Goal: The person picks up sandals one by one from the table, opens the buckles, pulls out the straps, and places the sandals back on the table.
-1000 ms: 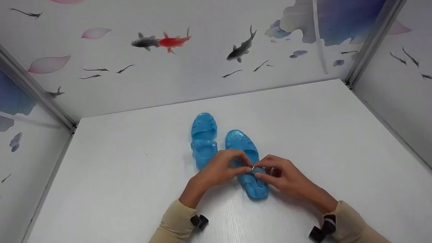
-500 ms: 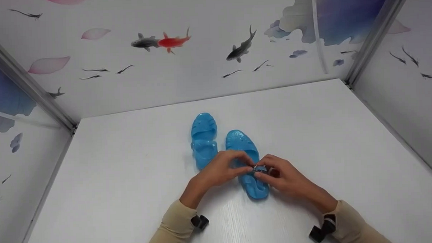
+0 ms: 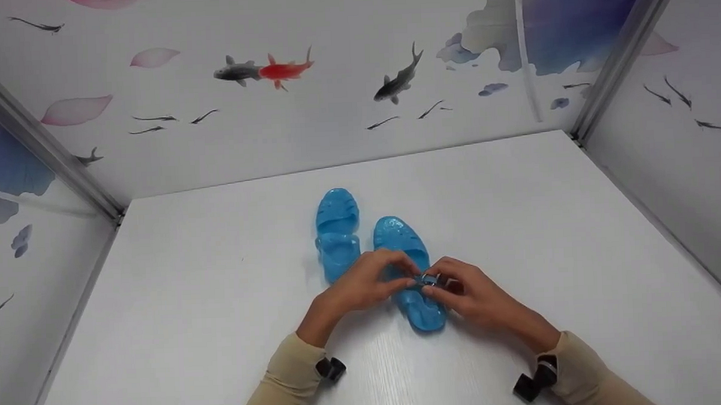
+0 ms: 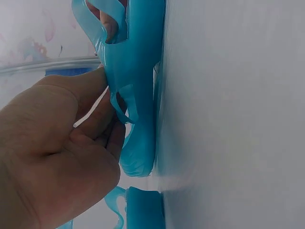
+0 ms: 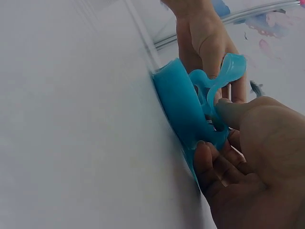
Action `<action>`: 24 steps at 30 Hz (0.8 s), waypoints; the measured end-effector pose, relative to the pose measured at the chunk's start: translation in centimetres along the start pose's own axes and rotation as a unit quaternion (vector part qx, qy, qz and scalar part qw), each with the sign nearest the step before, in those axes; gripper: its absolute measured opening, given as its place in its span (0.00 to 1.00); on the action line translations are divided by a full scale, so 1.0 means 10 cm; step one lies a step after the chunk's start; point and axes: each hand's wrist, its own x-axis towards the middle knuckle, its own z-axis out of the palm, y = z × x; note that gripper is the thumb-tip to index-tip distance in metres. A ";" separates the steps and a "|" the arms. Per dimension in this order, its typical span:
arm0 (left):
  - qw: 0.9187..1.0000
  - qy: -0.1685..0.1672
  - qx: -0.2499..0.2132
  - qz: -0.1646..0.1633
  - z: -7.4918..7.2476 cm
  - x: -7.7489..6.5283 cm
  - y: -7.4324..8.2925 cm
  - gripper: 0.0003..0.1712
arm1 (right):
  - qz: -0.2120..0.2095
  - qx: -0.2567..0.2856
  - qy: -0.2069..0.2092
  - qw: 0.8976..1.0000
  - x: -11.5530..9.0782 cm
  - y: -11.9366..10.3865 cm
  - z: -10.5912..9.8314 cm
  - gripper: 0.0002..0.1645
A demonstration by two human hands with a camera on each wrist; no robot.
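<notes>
Your left hand (image 3: 369, 280) and right hand (image 3: 474, 288) both pinch the nearer sandal (image 3: 400, 234) at its buckle (image 3: 428, 279); this sandal lies toe toward the far edge of the tabletop (image 3: 190, 292); better you steady the buckle and pull gently.

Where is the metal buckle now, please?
In the head view, the buckle is right of centre, between the left hand and right hand, at the nearer sandal.

Left sandal (image 3: 338, 246) beside right sandal (image 3: 400, 237), table (image 3: 190, 304) beneath
</notes>
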 end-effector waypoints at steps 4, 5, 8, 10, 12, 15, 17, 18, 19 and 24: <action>1.000 -0.004 0.022 0.007 -0.01 -0.01 0.01 0.13 | 0.002 0.002 0.000 1.000 0.00 0.01 0.00 0.09; 1.000 -0.003 0.026 0.008 -0.01 -0.01 0.01 0.12 | 0.000 0.002 0.000 1.000 0.01 0.01 0.00 0.09; 1.000 0.006 0.027 0.010 -0.01 -0.01 0.00 0.11 | -0.016 0.000 0.002 1.000 0.01 0.02 0.01 0.09; 1.000 0.010 0.025 0.011 -0.01 -0.01 0.00 0.11 | -0.024 0.000 0.003 1.000 0.01 0.02 0.01 0.09; 1.000 0.011 0.024 0.013 0.00 -0.01 0.00 0.10 | -0.030 0.001 0.004 1.000 0.01 0.02 0.01 0.08; 1.000 0.010 0.026 0.010 -0.01 -0.01 0.00 0.10 | -0.028 0.003 0.002 1.000 0.01 0.02 0.01 0.08; 1.000 0.009 0.027 0.008 -0.01 -0.02 0.00 0.10 | -0.028 0.003 0.002 1.000 0.01 0.01 0.01 0.08; 1.000 0.009 0.027 0.007 -0.01 -0.02 0.00 0.10 | -0.029 0.002 0.001 1.000 0.01 0.01 0.01 0.08; 1.000 0.009 0.026 0.007 -0.02 -0.02 0.00 0.10 | -0.030 0.002 0.001 1.000 0.01 0.01 0.01 0.08; 1.000 0.008 0.023 0.012 -0.02 -0.02 -0.01 0.10 | -0.043 0.006 -0.004 0.999 0.01 0.02 0.01 0.07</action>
